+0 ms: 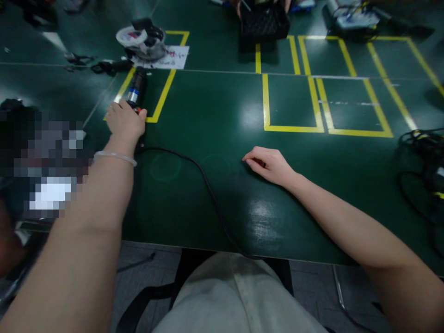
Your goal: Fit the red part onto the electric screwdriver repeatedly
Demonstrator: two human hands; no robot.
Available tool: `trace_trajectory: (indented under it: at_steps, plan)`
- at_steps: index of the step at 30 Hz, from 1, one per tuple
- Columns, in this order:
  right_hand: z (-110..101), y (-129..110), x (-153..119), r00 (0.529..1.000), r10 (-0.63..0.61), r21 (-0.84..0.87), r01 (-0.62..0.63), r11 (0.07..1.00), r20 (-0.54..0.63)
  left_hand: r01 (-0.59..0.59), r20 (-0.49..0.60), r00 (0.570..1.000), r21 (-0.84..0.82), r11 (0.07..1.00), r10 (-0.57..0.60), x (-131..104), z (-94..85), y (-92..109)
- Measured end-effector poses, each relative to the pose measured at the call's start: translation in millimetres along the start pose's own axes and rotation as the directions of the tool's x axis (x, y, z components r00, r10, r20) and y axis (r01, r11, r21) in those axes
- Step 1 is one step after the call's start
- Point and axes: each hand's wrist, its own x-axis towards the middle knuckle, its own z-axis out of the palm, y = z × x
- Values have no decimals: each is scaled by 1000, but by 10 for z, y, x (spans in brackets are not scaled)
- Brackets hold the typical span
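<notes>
My left hand (125, 121) is closed around a black corded power tool (137, 88) with a blue and silver band, lying within a yellow-taped outline at the left. The tool's rear part is hidden under my palm, so its exact kind does not show. A black cord (211, 194) runs from beside that hand across the green table (201, 115) and over its front edge. My right hand (270, 165) rests on the table right of the cord, its fingers curled in and thumb close to the index finger. Nothing shows in its grip.
Beyond the tool, a roll-like bundle (147, 40) sits on a paper sheet (176, 56). Another person's hands hold a black tray (265, 21) at the far side. Yellow tape (294, 129) marks several rectangles. Tangled cables (425, 145) lie at the right edge.
</notes>
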Motion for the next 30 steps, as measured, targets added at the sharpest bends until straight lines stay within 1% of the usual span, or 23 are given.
trace_trajectory:
  at_steps: [4,7,10,13,16,20,23,25,28,30]
  plan:
    - [4,2,-1,1000,-11,-1,11,1000,-5,20,-41,999,24,1000,-19,-34,14,27]
    - [11,9,3,1000,-21,-4,21,1000,-8,51,-19,999,16,999,-50,-32,0,44]
    - [19,13,11,1000,-19,-3,19,1000,-4,84,-22,996,1,996,-84,-48,-37,85]
    - [22,11,19,1000,-13,-8,12,1000,-2,81,-15,997,-9,997,-81,-111,-73,159]
    - [21,0,24,1000,-10,-11,10,1000,-2,48,-30,998,-44,998,-49,-235,-94,264]
    - [19,-16,26,1000,-15,-20,15,1000,-12,-60,-18,998,-46,997,59,-505,-120,469]
    - [19,-15,22,1000,-12,-19,11,1000,-21,-147,-48,988,8,989,147,-766,-149,689]
    - [20,-8,18,1000,-6,-23,5,1000,-22,-198,-31,980,8,980,198,-953,-166,855]
    - [19,1,18,999,-11,-50,9,999,-32,-308,-2,951,-30,951,308,-1241,-176,1102]
    - [17,-4,20,999,-14,-63,11,998,-52,-406,-8,914,-25,914,406,-1433,-176,1259]
